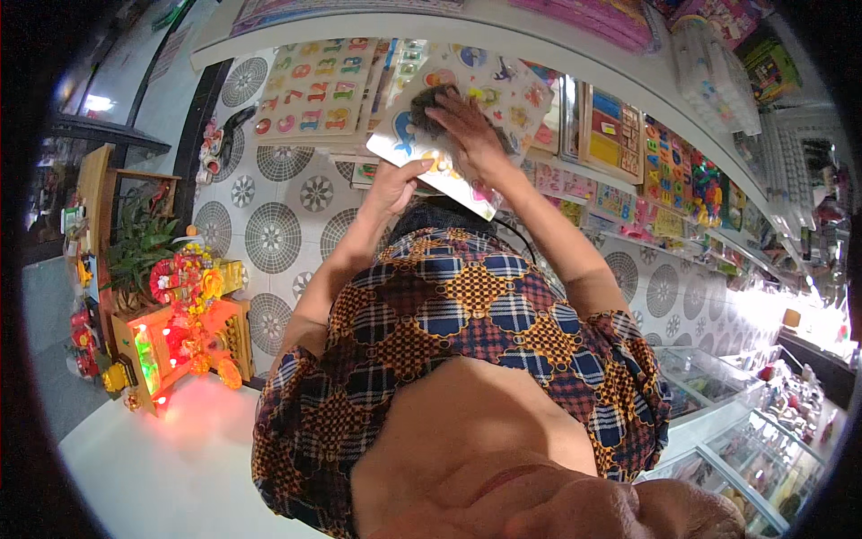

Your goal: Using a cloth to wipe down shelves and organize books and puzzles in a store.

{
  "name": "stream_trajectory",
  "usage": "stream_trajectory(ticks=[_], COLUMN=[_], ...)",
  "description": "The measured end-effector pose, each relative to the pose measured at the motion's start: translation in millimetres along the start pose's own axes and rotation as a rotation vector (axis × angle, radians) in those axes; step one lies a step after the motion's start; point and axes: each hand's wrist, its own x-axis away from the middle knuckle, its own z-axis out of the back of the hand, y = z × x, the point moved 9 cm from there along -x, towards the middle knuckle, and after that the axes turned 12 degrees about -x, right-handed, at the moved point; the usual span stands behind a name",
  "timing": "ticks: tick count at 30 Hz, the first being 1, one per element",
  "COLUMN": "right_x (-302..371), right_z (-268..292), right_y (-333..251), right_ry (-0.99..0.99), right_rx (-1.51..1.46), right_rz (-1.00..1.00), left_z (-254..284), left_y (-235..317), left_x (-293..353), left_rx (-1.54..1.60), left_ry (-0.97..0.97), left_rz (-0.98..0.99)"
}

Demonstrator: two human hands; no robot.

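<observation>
From my remote seat, I see the white picture board (489, 85) tilted in front of the torso, above the patterned floor (274, 235) and below the white upper shelf (359, 24). A dark, fuzzy cloth (424, 110) lies on its printed face. To work the cloth well, I would press lightly with flat fingers, overlap the strokes out to the corners, and let the other side brace the board against each push.

The left grip (395, 187) is clamped on the board's lower-left edge, thumb on top, its other fingers mostly hidden beneath. The right grip (471, 135) rests palm down over the cloth, fingers long and slightly apart; whether it pinches a fold, I cannot tell. Both forearms reach forward and converge, elbows bent outward. Number boards (314, 90) lie just left of the board.
</observation>
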Motion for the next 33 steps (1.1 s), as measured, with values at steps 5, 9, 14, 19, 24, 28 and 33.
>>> stream_trajectory(ticks=[5, 9, 14, 19, 24, 28, 33], right_x=[-19.7, 26.4, 50.1, 50.8, 91.4, 134.9, 136.2], right_z=[67.8, 89.2, 27.0, 6.9, 51.0, 71.7, 67.4], right_y=[73.3, 131.5, 26.4, -42.7, 24.5, 66.5, 63.3], right_ry=[0.269, 0.429, 0.222, -0.020, 0.177, 0.388, 0.423], right_rx=[0.250, 0.092, -0.097, -0.219, -0.092, -0.213, -0.177], right_rz=[-0.013, -0.305, -0.231, -0.045, -0.257, -0.520, -0.550], left_z=[-20.4, -22.4, 0.0, 37.4, 55.2, 96.1, 132.7], left_y=[0.9, 1.4, 14.5, 34.9, 72.1, 85.6, 76.4], left_x=[12.7, 24.0, 27.0, 13.3, -14.3, -52.5, -83.5], left_rx=[-0.048, -0.008, -0.004, 0.039, 0.070, 0.127, 0.241], left_ry=[0.002, 0.018, 0.119, 0.228, 0.239, 0.284, 0.345], left_rz=[-0.051, 0.014, -0.066, -0.143, -0.226, -0.261, -0.264])
